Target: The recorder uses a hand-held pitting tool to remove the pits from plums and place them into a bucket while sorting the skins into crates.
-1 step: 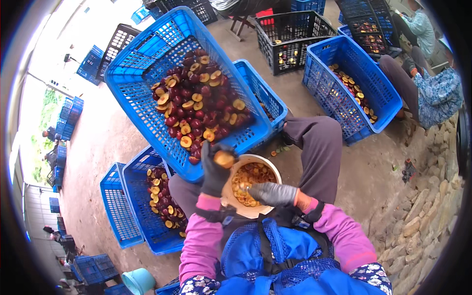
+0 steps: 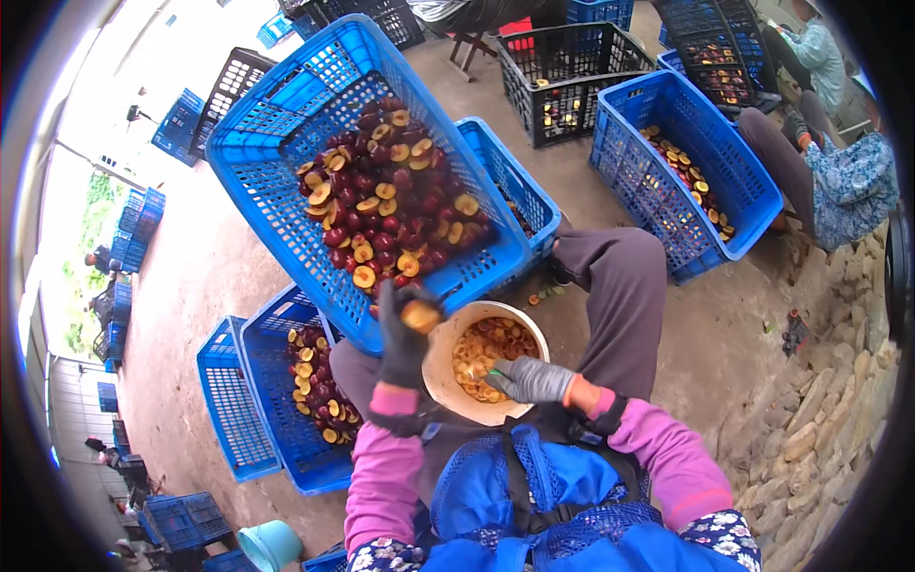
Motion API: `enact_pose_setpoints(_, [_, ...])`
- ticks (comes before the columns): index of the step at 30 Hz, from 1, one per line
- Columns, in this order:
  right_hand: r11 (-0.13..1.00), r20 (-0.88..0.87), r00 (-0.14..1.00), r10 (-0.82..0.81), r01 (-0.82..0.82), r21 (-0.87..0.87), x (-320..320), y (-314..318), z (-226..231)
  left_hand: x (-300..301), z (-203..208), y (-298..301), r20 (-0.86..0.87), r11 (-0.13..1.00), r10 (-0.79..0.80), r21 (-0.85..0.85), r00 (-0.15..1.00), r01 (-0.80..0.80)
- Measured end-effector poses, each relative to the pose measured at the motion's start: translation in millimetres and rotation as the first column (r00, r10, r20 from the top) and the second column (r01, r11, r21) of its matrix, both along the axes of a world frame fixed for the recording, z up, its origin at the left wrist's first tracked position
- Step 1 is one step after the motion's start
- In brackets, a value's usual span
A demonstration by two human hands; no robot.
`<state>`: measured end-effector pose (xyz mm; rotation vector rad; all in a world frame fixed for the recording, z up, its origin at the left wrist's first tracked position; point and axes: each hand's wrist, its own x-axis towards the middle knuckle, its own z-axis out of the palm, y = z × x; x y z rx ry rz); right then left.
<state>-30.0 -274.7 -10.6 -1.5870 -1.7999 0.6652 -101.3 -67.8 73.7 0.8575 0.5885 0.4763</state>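
My left hand (image 2: 400, 341), in a black glove, is closed around a halved plum (image 2: 419, 316) with its yellow flesh showing. It is at the near corner of a large tilted blue crate (image 2: 250, 157), which holds dark red plums and cut halves (image 2: 381, 205). My right hand (image 2: 536, 380), in a grey glove, is closed over the bucket's near right side. Something small with a green part (image 2: 495, 373) shows at its fingertips, too small to name. Between my knees stands a cream bucket (image 2: 438, 389), with yellowish-brown cut fruit pieces (image 2: 488, 345) inside.
More blue crates of cut plums stand at my left (image 2: 262, 400) and right (image 2: 624, 157). Behind the large crate is another blue crate (image 2: 534, 205). A black crate (image 2: 534, 114) stands farther back. Co-workers (image 2: 848, 191) sit at right beside a stone wall (image 2: 810, 439). A pale bucket (image 2: 270, 545) is at lower left.
My left hand has shifted left with the plum half, away from the bucket. My right hand has moved slightly right and down and looks less blurred.
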Motion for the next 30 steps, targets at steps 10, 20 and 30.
enact_pose_setpoints(10, [0.784,-0.185,0.965,-0.189,0.035,-0.620,-14.6,29.1,8.5,19.6,-16.8,108.2,-0.619,0.303,0.302,0.783,0.725,0.543])
enact_pose_setpoints(20, [0.731,-0.191,0.944,-0.268,0.070,-0.679,-2.7,35.0,-1.5,65.8,-148.5,159.6,-0.872,0.210,0.281,0.463,0.400,0.861])
enact_pose_setpoints(30, [0.934,0.503,0.836,-0.220,0.330,-0.139,-6.9,10.8,-47.4,43.4,-67.9,97.8,-0.113,0.903,-0.186,0.372,0.976,0.215])
